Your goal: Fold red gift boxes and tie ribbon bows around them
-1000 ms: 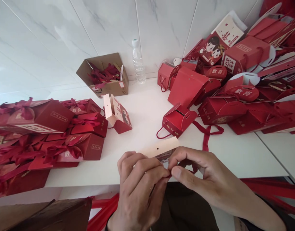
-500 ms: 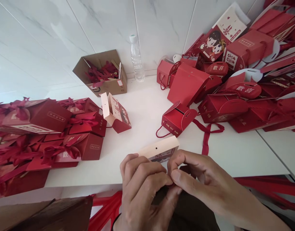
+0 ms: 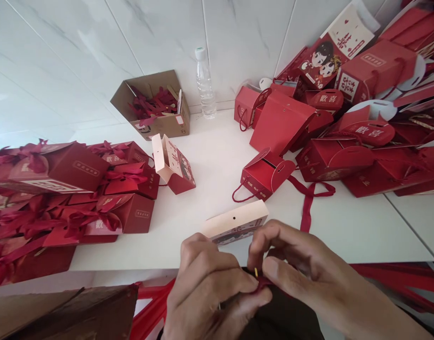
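Observation:
My left hand is closed, its thumb and forefinger pinching a dark red cord in front of the table's near edge. A small gold-coloured tip sticks up beside the fingertips. Close by on the right, my right hand curls its thumb and fingers round the same red piece, most of which is hidden. Just beyond the hands a cream-topped gift box with a punched hole lies on the table. Behind it stands a small red gift box with a cord handle.
Ribbon-tied red boxes are stacked at the left. Many untied red boxes crowd the right. A carton of ribbons and a clear bottle stand by the wall. An open cream-and-red box and a loose ribbon lie between.
My hands have lowered slightly and the fingertips have parted a little, so the red cord and its gold tip now show. The view has shifted slightly.

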### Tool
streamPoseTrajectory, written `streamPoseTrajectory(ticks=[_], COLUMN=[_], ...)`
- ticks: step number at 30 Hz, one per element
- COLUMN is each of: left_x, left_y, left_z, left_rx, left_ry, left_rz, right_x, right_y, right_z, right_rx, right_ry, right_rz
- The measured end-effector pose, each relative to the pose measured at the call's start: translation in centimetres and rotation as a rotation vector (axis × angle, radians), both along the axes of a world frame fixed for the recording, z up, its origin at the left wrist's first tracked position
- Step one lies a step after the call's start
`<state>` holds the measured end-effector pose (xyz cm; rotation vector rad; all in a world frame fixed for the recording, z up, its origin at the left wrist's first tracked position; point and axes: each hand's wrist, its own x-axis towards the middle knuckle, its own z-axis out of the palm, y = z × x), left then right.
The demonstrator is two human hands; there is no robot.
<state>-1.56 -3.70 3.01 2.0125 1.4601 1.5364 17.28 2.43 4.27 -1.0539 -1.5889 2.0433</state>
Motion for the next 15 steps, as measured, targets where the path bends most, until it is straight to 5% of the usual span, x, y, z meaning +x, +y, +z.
streamPoseTrajectory(ticks=[7,15], left_x=[-0.52,-0.31], left_y=[0.47,0.43], left_z=[-0.13,-0.19], left_rx=[-0.008,-0.035], left_ry=[-0.073,-0.081], left_rz=[-0.051,-0.036], right_x=[0.62,0.09], right_y=[-0.89,-0.56], right_z=[0.23,0.13], right_rx=[0.547,0.499], right_ry=[-0.063,0.007], right_rz=[-0.014,-0.059])
